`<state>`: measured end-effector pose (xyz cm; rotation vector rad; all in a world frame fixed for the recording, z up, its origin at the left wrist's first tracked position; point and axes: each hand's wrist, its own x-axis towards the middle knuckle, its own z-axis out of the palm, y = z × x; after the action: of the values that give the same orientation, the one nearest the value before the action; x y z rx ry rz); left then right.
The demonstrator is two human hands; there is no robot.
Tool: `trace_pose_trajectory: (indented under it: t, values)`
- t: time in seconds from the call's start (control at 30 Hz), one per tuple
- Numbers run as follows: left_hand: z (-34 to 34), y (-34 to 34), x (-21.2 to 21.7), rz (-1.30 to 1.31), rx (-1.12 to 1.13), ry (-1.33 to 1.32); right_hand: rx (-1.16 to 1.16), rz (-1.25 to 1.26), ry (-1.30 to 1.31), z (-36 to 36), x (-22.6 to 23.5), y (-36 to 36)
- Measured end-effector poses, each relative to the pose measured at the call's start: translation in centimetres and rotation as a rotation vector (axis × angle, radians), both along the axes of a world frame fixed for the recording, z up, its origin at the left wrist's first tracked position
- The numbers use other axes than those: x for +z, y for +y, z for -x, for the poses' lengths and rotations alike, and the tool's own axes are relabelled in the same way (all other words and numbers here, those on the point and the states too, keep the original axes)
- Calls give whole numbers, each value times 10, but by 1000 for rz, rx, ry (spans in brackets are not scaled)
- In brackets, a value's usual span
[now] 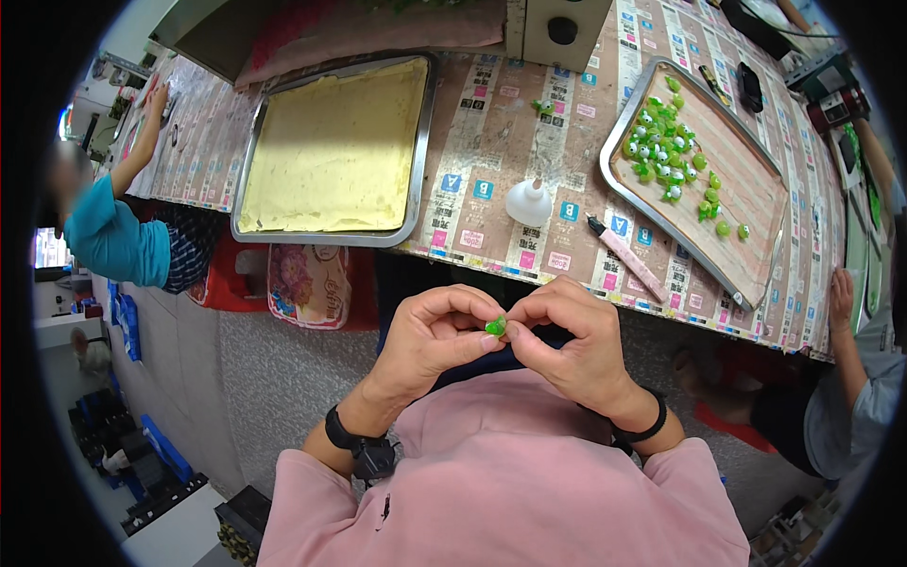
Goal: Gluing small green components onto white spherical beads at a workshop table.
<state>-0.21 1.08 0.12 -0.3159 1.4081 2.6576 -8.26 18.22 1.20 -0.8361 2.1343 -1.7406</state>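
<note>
A small bright green piece sits in front of my chest, below the table edge. My left hand pinches it between thumb and fingertips. From the other side, my right hand brings thumb and forefinger together against the piece; whether a tiny part lies between those tips is hidden. On a metal tray to the right lie several green pieces with white, eye-like balls. A similar green piece rests alone on the patterned table cover.
Nearby on the table stand a white nozzle bottle and a pink-handled tool. A tray with a yellow sheet lies left, a metal box at the back. One person in teal is at left, another arm at right.
</note>
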Motion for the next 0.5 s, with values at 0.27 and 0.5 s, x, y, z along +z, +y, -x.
trace_pose_trajectory:
  t: [0.27,0.5]
  values:
    - [-2,0,-2,-81,-9,-64,-3,-11,-2,0,1,1]
    - [-1,-2,-1,-131,-31,-168,29,-45,-86,3,4,4]
